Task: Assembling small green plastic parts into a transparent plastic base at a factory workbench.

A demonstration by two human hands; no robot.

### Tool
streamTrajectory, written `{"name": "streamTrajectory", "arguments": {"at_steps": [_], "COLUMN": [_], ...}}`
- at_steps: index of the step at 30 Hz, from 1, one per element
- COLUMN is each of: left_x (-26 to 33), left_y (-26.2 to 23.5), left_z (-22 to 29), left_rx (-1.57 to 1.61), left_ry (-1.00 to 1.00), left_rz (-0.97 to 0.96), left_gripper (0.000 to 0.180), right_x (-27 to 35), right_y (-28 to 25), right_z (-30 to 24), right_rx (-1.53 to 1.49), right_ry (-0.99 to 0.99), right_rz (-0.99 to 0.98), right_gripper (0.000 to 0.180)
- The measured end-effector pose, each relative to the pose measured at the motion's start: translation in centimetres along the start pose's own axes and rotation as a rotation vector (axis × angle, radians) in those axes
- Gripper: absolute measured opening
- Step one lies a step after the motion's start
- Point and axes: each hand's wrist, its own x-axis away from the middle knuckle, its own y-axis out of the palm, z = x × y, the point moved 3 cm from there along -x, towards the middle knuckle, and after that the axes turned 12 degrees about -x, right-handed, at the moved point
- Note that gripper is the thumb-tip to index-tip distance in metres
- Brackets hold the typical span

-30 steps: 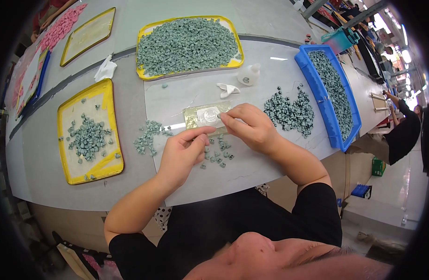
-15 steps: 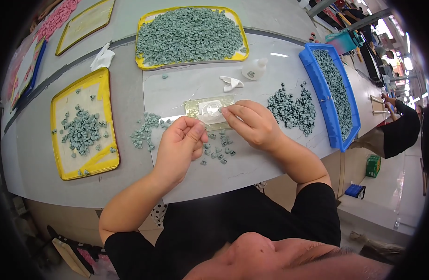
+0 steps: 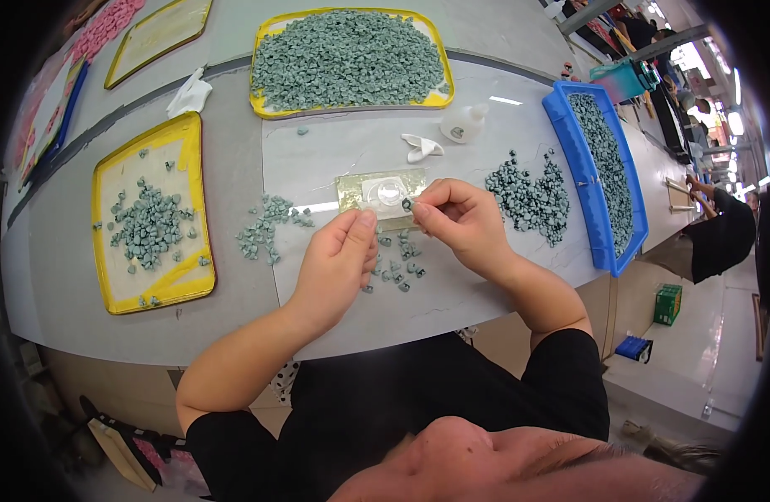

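The right hand [image 3: 460, 224] pinched 1 small grey-green piece [image 3: 407, 203] between thumb and forefinger, just above the clear dish [image 3: 387, 192] on the gold pad [image 3: 351, 194]. The left hand [image 3: 339, 263] rested curled beside it, over scattered pieces [image 3: 397, 266], its grasp unclear.

I see bare surface [image 3: 452, 159] open beyond my hands; the small white bottle [image 3: 463, 123] and grey-green pile [image 3: 531, 197] crowd the right; loose pieces [image 3: 268, 227] block the left.
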Motion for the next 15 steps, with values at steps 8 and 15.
{"name": "streamTrajectory", "arguments": {"at_steps": [8,15], "left_x": [0.0,0.1], "left_y": [0.3,0.5], "left_z": [-0.5,-0.5], "left_rx": [0.040,0.064], "left_ry": [-0.048,-0.093], "left_rz": [0.002,-0.010], "left_gripper": [0.028,0.030], "right_x": [0.6,1.1], "right_y": [0.8,1.5], "right_z": [0.6,-0.3], "right_rx": [-0.089,0.539], "right_ry": [-0.037,-0.715], "right_rz": [-0.021,-0.116], "right_gripper": [0.005,0.019]}}
